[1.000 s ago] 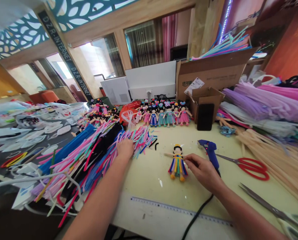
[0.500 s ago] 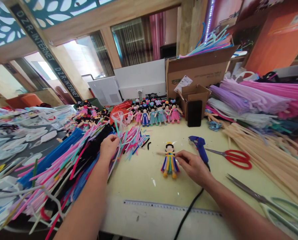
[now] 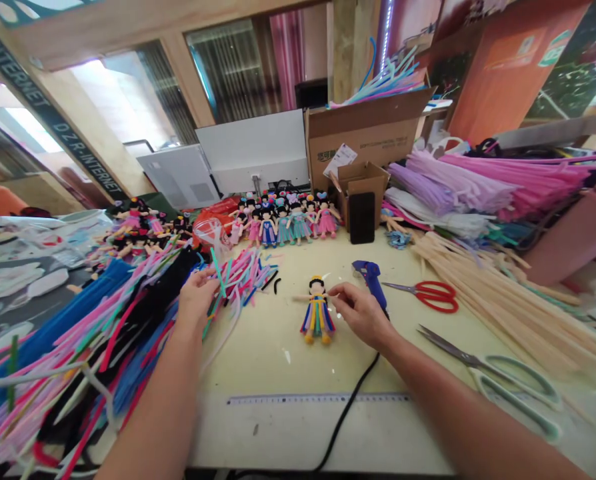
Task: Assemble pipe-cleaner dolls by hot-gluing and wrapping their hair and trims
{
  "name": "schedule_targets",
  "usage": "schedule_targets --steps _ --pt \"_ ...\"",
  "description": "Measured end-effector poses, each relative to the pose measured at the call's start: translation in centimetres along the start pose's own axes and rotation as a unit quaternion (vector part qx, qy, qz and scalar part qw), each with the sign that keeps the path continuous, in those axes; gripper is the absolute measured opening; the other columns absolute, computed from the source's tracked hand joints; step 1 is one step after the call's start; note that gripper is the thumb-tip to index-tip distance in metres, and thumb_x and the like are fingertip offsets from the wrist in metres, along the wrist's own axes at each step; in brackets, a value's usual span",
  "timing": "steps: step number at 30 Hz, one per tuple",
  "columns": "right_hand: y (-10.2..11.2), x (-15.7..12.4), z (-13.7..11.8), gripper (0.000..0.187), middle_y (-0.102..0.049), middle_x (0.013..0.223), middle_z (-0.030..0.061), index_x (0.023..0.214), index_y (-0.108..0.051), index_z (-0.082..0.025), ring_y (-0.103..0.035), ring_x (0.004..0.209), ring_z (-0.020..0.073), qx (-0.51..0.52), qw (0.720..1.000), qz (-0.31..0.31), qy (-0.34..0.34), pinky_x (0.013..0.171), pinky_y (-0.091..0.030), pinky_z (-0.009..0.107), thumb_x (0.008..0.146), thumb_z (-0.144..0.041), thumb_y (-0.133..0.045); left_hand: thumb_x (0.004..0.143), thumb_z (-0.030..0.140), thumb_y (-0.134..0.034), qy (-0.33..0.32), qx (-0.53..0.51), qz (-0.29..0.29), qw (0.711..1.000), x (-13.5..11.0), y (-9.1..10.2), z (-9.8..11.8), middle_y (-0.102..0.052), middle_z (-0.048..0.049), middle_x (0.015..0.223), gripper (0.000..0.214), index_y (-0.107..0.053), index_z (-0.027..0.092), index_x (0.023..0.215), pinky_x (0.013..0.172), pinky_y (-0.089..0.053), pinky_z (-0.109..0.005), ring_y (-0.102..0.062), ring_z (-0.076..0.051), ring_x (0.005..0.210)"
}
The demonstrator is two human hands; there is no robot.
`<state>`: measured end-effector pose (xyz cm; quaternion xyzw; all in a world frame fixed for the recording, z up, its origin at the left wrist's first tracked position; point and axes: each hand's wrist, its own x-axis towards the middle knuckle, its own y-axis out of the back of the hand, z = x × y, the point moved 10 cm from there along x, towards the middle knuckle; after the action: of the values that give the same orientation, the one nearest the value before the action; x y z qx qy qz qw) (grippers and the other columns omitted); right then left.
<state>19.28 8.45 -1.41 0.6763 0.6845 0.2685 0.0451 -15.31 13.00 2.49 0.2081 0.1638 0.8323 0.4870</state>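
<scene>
From where I stand, the small doll [image 3: 318,319] in the striped skirt lies on the bench [image 3: 268,363], near the middle, its head toward the far side. The right hand [image 3: 361,313] has thumb and fingertips pinched on the doll's right-side arm. Over on the left, the left hand [image 3: 195,299] is curled at the edge of a loose pile of coloured strips [image 3: 248,270], a mint strip [image 3: 217,272] just by its fingertips; whether it grips that one I can't tell. A blue glue gun [image 3: 373,280] lies just beyond the right hand, with red-handled scissors [image 3: 435,297] to its right and a larger pair of scissors [image 3: 471,360] nearer. A ruler [image 3: 303,399] lies along the near side, crossed by a black cord [image 3: 349,408]. On the far side a row of dolls [image 3: 283,223] sits left of a black phone [image 3: 362,219].
</scene>
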Motion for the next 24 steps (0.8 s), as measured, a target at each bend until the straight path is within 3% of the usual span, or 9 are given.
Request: schedule_targets --steps 2,4,8,11,14,18,20,21,24 --pt "-0.2 0.1 0.1 0.016 -0.050 0.060 -0.0036 0.086 -0.062 -0.019 -0.046 0.055 0.0118 0.045 0.999 -0.009 -0.022 0.054 -0.036 0.025 0.081 -0.031 -0.052 0.069 0.025 -0.054 -0.013 -0.028 -0.035 0.999 -2.0 -1.8 1.1 -0.061 0.0009 0.065 0.032 -0.059 0.019 0.101 0.056 -0.049 -0.030 -0.059 -0.016 0.058" --pt "-0.8 0.1 0.4 0.021 -0.052 0.063 -0.0030 0.088 -0.062 -0.019 -0.046 0.054 0.0111 0.123 0.990 -0.033 -0.065 0.052 -0.037 0.024 0.079 -0.035 -0.052 0.067 0.029 -0.059 -0.064 -0.091 -0.135 0.985 -5.5 -5.3 3.5 -0.057 0.0026 0.065 0.034 -0.060 0.017 0.098 0.057 -0.047 -0.027 -0.057 -0.014 0.059" --pt "-2.5 -0.3 0.0 0.033 -0.053 0.065 -0.0034 0.093 -0.061 -0.018 -0.045 0.048 0.0086 0.269 0.950 -0.090 -0.134 0.045 -0.035 0.022 0.074 -0.044 -0.059 0.069 0.030 -0.055 -0.108 -0.105 -0.303 0.941 -13.4 -11.3 6.9 -0.052 0.0048 0.061 0.031 -0.058 0.018 0.097 0.053 -0.040 -0.024 -0.050 -0.012 0.055" --pt "-2.8 -0.4 -0.9 0.030 -0.050 0.058 -0.0054 0.087 -0.060 -0.018 -0.044 0.047 0.0080 0.307 0.937 -0.100 -0.133 0.046 -0.034 0.022 0.072 -0.044 -0.061 0.072 0.030 -0.053 -0.131 -0.096 -0.369 0.915 -16.2 -13.4 7.9 -0.056 0.0031 0.066 0.028 -0.057 0.019 0.098 0.059 -0.043 -0.026 -0.054 -0.013 0.061" --pt "-1.9 0.3 -1.4 0.022 -0.049 0.057 -0.0047 0.074 -0.057 -0.018 -0.044 0.050 0.0086 0.259 0.954 -0.089 -0.119 0.048 -0.034 0.021 0.078 -0.040 -0.056 0.073 0.033 -0.055 -0.129 -0.080 -0.386 0.910 -14.9 -13.9 7.7 -0.062 -0.0002 0.072 0.022 -0.057 0.019 0.091 0.064 -0.045 -0.029 -0.058 -0.016 0.067" --pt "-0.1 1.7 -3.0 0.018 -0.054 0.061 -0.0025 0.068 -0.061 -0.018 -0.048 0.059 0.0102 0.002 0.994 -0.104 -0.035 0.055 -0.035 0.022 0.082 -0.026 -0.055 0.069 0.029 -0.056 -0.167 0.049 -0.335 0.926 -10.8 -13.7 7.6 -0.061 0.0007 0.067 0.010 -0.060 0.020 0.070 0.067 -0.043 -0.032 -0.055 -0.018 0.068" --pt "-0.1 1.9 -3.5 0.008 -0.057 0.062 -0.0025 0.082 -0.068 -0.019 -0.051 0.061 0.0110 -0.132 0.982 -0.133 0.000 0.059 -0.034 0.023 0.081 -0.021 -0.060 0.066 0.028 -0.057 -0.161 0.055 -0.340 0.925 -9.8 -14.3 7.5 -0.060 0.0016 0.064 0.009 -0.061 0.020 0.067 0.066 -0.043 -0.032 -0.054 -0.018 0.065" --pt "-0.4 1.8 -3.5 0.012 -0.060 0.064 -0.0020 0.090 -0.069 -0.019 -0.052 0.063 0.0114 -0.176 0.973 -0.150 0.006 0.060 -0.034 0.023 0.080 -0.020 -0.063 0.066 0.030 -0.058 -0.154 0.046 -0.347 0.924 -9.6 -14.7 7.4 -0.060 0.0016 0.063 0.010 -0.061 0.020 0.067 0.065 -0.043 -0.032 -0.054 -0.018 0.065" --pt "-1.6 1.3 -2.7 0.014 -0.065 0.075 0.0010 0.095 -0.071 -0.021 -0.057 0.071 0.0136 -0.235 0.954 -0.186 0.013 0.063 -0.034 0.023 0.084 -0.022 -0.062 0.067 0.033 -0.057 -0.132 0.008 -0.359 0.924 -9.6 -15.8 6.9 -0.061 0.0008 0.067 0.015 -0.061 0.019 0.071 0.064 -0.046 -0.030 -0.056 -0.017 0.065"
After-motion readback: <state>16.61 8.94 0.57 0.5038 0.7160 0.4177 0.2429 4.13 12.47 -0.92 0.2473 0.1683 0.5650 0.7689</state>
